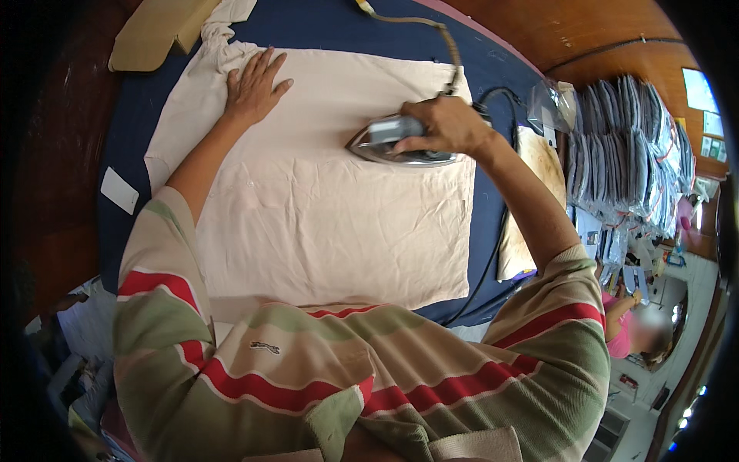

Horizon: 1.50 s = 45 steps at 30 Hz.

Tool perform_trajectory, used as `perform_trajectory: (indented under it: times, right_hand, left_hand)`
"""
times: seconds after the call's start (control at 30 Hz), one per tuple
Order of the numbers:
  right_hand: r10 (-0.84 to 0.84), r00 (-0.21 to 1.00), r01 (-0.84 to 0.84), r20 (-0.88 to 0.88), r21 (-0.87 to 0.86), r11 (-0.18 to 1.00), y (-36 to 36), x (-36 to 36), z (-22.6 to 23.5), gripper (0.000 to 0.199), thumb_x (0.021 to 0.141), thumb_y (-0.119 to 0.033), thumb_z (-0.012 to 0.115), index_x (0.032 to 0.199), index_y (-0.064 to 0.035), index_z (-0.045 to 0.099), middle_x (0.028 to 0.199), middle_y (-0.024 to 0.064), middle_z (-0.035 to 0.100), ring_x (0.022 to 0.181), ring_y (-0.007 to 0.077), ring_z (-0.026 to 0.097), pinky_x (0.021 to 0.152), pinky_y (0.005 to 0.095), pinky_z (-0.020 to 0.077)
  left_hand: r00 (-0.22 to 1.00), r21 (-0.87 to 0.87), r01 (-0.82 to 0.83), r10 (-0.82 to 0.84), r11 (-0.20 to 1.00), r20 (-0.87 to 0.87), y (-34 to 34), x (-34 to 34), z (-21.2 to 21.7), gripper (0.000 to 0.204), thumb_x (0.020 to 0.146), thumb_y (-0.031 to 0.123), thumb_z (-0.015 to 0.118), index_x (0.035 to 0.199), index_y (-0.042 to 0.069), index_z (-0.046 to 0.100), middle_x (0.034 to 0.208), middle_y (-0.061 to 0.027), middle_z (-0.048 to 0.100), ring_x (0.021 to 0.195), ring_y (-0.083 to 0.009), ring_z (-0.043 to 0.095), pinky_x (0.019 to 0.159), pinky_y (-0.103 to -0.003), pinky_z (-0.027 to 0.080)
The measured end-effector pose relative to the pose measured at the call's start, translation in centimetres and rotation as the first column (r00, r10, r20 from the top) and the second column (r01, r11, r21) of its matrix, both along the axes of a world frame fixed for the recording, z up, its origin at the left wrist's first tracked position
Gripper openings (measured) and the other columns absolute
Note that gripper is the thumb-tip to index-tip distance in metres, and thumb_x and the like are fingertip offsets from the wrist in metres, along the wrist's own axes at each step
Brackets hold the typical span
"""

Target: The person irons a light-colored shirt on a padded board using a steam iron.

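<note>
Currently, with places told from the cream garment:
Garment: the cream garment point(323, 200) lies spread flat on the blue ironing pad point(131, 138), its bunched sleeve end at the far left corner.
Right hand: your right hand point(445, 125) is closed around the handle of the iron point(396, 145), fingers wrapped over the grip; the iron sits on the garment's far right part, nose pointing left.
Left hand: your left hand point(252, 86) lies flat on the garment's far left part, fingers spread, pinning the cloth down.
Pressed so far: judging by the surface, the band beyond the iron and beside your left hand looks smooth.
Left to press: the garment's middle and near half show fine creases, so most of the pressing seems to remain.
Cord: the iron cord point(431, 27) runs off past the garment's far edge.
Beside the garment: a scorched press cloth point(535, 185) lies just to its right; further right stand bagged folded garments point(623, 146); a small white card point(119, 190) lies left of it.
</note>
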State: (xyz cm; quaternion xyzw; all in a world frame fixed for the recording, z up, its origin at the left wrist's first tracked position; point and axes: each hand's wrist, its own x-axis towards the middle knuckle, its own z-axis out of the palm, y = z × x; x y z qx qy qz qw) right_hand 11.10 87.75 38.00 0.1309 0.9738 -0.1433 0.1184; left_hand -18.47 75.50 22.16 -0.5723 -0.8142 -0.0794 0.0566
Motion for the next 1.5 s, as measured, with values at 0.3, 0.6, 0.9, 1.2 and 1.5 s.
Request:
perform_trajectory:
  times: [0.3, 0.6, 0.9, 1.2, 1.5]
  right_hand:
    - [-0.634, 0.737, 0.671, -0.233, 0.14, 0.729, 15.4, 5.3, -2.3, 0.064, 0.077, -0.06, 0.055, 0.102, -0.0015, 0.062, 0.086, 0.024, 0.065, 0.087, 0.038, 0.063, 0.078, 0.0422, 0.0474]
    - [-0.289, 0.93, 0.337, -0.229, 0.21, 0.918, 14.0, 0.9, -2.9, 0.073, 0.078, -0.065, 0.05, 0.112, -0.0015, 0.06, 0.084, 0.0227, 0.065, 0.08, 0.034, 0.065, 0.075, 0.0392, 0.0498]
    - [-0.372, 0.918, 0.387, -0.138, 0.108, 0.916, 9.6, -9.0, -0.4, 0.049, 0.076, -0.053, 0.06, 0.094, -0.0077, 0.065, 0.086, 0.019, 0.066, 0.081, 0.0334, 0.064, 0.07, 0.0417, 0.05]
    - [-0.068, 0.995, 0.081, -0.078, 0.18, 0.98, 4.0, 0.8, -1.9, 0.062, 0.077, -0.061, 0.057, 0.098, -0.0028, 0.061, 0.064, 0.0176, 0.061, 0.064, 0.0299, 0.065, 0.062, 0.0387, 0.0509]
    - [-0.39, 0.911, 0.408, -0.131, 0.175, 0.896, 7.1, 6.5, -1.6, 0.062, 0.077, -0.063, 0.054, 0.097, -0.0047, 0.062, 0.07, 0.0175, 0.065, 0.07, 0.0346, 0.065, 0.066, 0.0415, 0.051]
  left_hand:
    - [0.997, -0.09, -0.017, 0.024, 0.996, 0.072, 0.3, -0.1, 0.0, 0.06, 0.09, 0.053, 0.038, 0.142, 0.025, 0.026, 0.15, 0.0007, 0.019, 0.137, -0.0168, 0.017, 0.106, -0.054, 0.013]
    - [0.997, -0.115, 0.05, -0.056, 0.992, -0.053, -0.1, -4.2, -0.3, 0.057, 0.09, 0.051, 0.04, 0.14, 0.024, 0.031, 0.146, 0.0041, 0.029, 0.132, -0.0182, 0.028, 0.105, -0.049, 0.018]
    - [0.993, -0.073, 0.084, -0.09, 0.994, -0.076, 0.2, -4.7, -0.7, 0.058, 0.09, 0.054, 0.037, 0.141, 0.027, 0.029, 0.146, 0.0059, 0.028, 0.132, -0.0177, 0.027, 0.107, -0.045, 0.019]
    - [0.986, -0.032, 0.09, -0.094, 0.995, -0.139, 0.1, -5.2, -1.8, 0.056, 0.091, 0.053, 0.036, 0.142, 0.031, 0.027, 0.146, 0.0077, 0.027, 0.132, -0.0167, 0.028, 0.107, -0.043, 0.02]
    - [0.986, -0.072, 0.061, -0.071, 0.996, -0.154, 0.5, -5.3, -1.8, 0.056, 0.092, 0.052, 0.035, 0.142, 0.03, 0.026, 0.146, 0.0069, 0.028, 0.132, -0.0176, 0.028, 0.106, -0.048, 0.021]
